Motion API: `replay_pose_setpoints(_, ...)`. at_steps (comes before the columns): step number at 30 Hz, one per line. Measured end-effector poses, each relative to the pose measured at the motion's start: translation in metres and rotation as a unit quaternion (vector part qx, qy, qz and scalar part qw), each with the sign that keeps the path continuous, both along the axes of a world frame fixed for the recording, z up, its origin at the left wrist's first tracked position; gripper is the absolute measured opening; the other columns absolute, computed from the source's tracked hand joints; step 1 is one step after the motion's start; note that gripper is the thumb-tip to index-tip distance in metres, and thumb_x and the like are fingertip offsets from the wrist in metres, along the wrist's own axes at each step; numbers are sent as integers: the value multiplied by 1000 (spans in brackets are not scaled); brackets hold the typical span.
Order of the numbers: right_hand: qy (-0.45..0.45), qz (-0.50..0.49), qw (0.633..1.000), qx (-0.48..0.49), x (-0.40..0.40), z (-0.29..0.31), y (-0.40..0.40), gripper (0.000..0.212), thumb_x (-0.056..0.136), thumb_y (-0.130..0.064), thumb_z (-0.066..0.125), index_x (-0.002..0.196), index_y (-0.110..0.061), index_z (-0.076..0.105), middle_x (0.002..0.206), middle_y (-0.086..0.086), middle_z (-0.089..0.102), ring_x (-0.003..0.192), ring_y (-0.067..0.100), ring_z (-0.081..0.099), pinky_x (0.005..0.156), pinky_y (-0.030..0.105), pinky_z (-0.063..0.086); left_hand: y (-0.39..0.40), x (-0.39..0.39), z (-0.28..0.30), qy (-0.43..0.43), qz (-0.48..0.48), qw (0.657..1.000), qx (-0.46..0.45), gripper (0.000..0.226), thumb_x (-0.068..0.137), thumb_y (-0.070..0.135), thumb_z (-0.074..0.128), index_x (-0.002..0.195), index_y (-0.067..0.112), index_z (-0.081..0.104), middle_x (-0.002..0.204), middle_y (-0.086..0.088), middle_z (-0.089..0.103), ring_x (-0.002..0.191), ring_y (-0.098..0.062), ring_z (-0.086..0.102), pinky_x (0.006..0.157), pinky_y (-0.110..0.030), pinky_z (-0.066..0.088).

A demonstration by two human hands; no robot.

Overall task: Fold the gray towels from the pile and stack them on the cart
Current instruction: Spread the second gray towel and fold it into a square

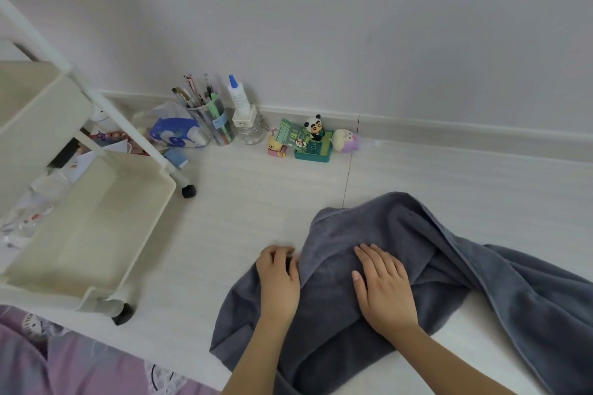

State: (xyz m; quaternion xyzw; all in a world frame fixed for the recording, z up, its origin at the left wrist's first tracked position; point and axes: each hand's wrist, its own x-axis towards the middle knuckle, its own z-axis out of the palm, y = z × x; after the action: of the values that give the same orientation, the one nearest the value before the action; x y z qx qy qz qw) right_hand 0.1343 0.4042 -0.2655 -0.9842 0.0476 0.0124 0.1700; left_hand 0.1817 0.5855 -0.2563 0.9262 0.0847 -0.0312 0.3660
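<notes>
Terrycloth, soft and limp, is what I judge the gray towel (385, 266) to be, so I'd take it by an edge or corner: my left hand (278, 279) curls its fingers over the left edge, my right hand (383, 282) lies flat and spread on the middle. Left of my left hand the cart (96, 234) shows a bare lower tray, and beyond both hands a clear cup (210, 122) holds pens.

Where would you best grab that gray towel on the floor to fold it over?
Probably by the gray towel's left edge, where the left hand already curls its fingers round the hem. Come from the left, the cart side: that edge lies loose on the floor, while the right hand presses flat on the middle and the right part is bunched.
</notes>
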Motion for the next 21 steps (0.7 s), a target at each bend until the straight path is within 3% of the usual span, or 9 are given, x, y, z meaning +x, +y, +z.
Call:
replay_pose_setpoints(3,-3,0,1000,-2,0,0,-1,65,99,-45,9,125,-12,58,128,3,60,121,21,53,107,33,26,2,1,-1,1,-2,1000,9,10,94,15,54,85,17,57,103,9,39,97,-12,44,83,-17,36)
replay_pose_setpoints(11,-8,2,1000,7,-1,-1,0,63,99,-45,11,125,-12,57,128,4,59,121,22,53,106,33,26,14,12,-4,7,37,999,-13,19,89,1,52,70,2,57,88,4,43,78,-16,49,69,-12,38)
replay_pose_setpoints(14,-9,0,1000,1,-2,-1,1,63,99,-45,11,125,-11,58,127,5,60,120,23,54,106,33,26,21,23,4,-39,80,995,-49,34,85,-3,48,53,7,46,63,-2,45,58,-19,45,57,-34,41)
replay_pose_setpoints(16,-8,-2,1000,-1,-2,0,0,64,99,-45,11,125,-11,58,127,5,60,120,23,54,105,33,26,31,36,20,-94,100,988,-72,43,86,-1,48,49,15,34,50,1,35,50,-11,32,50,-32,30)
replay_pose_setpoints(18,-8,-3,1000,-5,-1,0,1,64,99,-45,11,124,-10,58,127,5,60,119,23,54,105,33,26,43,55,37,-147,144,975,-83,44,90,4,50,52,19,33,57,2,37,56,-11,32,52,-30,30)
replay_pose_setpoints(21,-5,-5,1000,-7,-1,0,0,65,99,-46,11,126,-10,57,128,6,60,120,24,54,105,34,26,49,75,50,-174,244,948,-106,21,94,11,53,72,10,52,88,-5,49,77,-15,43,65,-24,37)
